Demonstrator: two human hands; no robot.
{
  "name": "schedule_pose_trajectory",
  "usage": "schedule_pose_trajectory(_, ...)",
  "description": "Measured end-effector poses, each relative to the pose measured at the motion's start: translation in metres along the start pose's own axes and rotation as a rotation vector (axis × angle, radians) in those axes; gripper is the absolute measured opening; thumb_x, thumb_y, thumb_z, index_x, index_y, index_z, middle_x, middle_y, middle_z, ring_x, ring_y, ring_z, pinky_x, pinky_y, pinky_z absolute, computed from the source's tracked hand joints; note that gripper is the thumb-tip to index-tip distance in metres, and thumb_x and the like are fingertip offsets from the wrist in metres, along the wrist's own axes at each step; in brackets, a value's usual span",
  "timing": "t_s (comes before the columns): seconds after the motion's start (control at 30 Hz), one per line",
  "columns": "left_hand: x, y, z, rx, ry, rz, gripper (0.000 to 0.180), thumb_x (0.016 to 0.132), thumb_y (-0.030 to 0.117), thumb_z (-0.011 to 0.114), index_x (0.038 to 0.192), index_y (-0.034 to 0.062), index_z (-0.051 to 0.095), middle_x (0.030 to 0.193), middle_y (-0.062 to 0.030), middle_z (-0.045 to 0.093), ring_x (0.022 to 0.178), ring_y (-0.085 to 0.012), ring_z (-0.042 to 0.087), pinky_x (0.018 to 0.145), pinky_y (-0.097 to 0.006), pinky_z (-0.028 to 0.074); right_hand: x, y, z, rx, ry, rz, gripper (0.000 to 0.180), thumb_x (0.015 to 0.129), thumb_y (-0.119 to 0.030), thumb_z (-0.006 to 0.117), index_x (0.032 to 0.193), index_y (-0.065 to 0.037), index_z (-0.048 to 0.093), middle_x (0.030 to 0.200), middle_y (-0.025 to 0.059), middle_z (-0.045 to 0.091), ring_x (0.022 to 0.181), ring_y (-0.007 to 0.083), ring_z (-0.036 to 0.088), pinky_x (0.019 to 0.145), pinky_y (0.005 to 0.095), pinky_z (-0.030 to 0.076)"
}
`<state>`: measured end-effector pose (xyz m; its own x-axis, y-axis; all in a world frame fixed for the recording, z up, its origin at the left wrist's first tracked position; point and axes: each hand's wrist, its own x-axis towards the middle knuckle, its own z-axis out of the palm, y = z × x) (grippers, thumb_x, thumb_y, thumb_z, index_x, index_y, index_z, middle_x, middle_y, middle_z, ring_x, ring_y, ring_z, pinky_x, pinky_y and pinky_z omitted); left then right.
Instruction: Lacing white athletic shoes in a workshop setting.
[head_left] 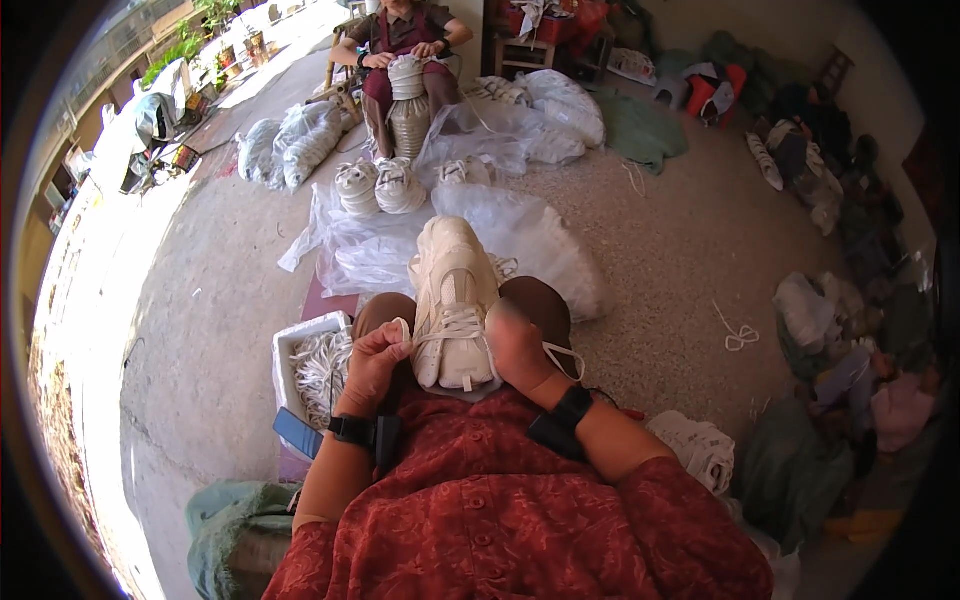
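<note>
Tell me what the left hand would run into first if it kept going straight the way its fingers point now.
Most likely the cream sneaker on the lap: the left hand pinches a white shoelace and its fingers point up and rightward at the shoe's side, which looks very close, though depth is hard to judge.

Your top: rust-red patterned fabric, short sleeves ending above elbows, button row down front. Your left hand [372,362] bare, black watch-like band on wrist with dark block attached. Your right hand [520,347] bare, black band on wrist too. Brown trousers over your knees
</note>
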<state>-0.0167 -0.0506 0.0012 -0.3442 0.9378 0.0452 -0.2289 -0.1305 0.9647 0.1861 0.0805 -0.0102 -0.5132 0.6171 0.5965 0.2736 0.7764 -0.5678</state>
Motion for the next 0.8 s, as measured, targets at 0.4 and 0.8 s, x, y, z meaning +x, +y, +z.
schedule_pose_trajectory(0.4, -0.008, 0.026, 0.026, 0.025, -0.014, -0.294, 0.009, 0.086, 0.005, 0.060, 0.078, 0.0027, 0.063, 0.068, 0.0005, 0.061, 0.059, -0.0051, 0.054, 0.055, -0.019, 0.044, 0.007, -0.026, -0.019, -0.061, -0.105, 0.079, 0.016, 0.073, -0.009, 0.067, 0.075, 0.000, 0.055, 0.065, 0.0164, 0.054, 0.065, 0.0353, 0.057, 0.059, 0.0422, 0.046)
schedule_pose_trajectory(0.8, 0.012, 0.014, 0.037, 1.025, 0.074, 0.197, 0.011, 0.075, 0.011, 0.066, 0.076, 0.0018, 0.061, 0.069, -0.0120, 0.063, 0.062, -0.0262, 0.062, 0.059, -0.036, 0.049, -0.005, -0.022, -0.008, -0.136, -0.105, 0.015, 0.010, 0.068, -0.001, 0.059, 0.077, 0.003, 0.055, 0.073, 0.0186, 0.053, 0.074, 0.0370, 0.054, 0.065, 0.0425, 0.045)
